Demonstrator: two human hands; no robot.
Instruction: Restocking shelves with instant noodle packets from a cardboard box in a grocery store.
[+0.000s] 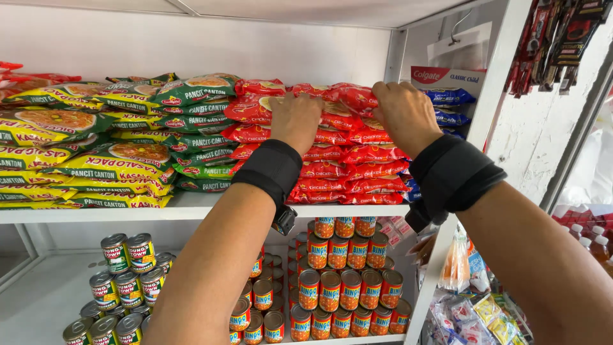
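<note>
Watching from afar, I see stacked cans (pixel 338 281) on the shelf below my wrists. Above them, my left hand (pixel 295 120) and right hand (pixel 404 115) lie palm-down, fingers curled over the top of the stack of red noodle packets (pixel 357 167), pressing rather than clasping. Left of my left hand sit green noodle packets (pixel 195 128); blue packets (pixel 450 97) lie just beyond my right.

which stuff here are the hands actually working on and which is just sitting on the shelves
In hand:
- left hand and right hand, both resting on the stack of red noodle packets

Just lying about:
- green noodle packets
- yellow noodle packets
- orange-labelled cans
- cans on the lower left
- blue sachets
</note>
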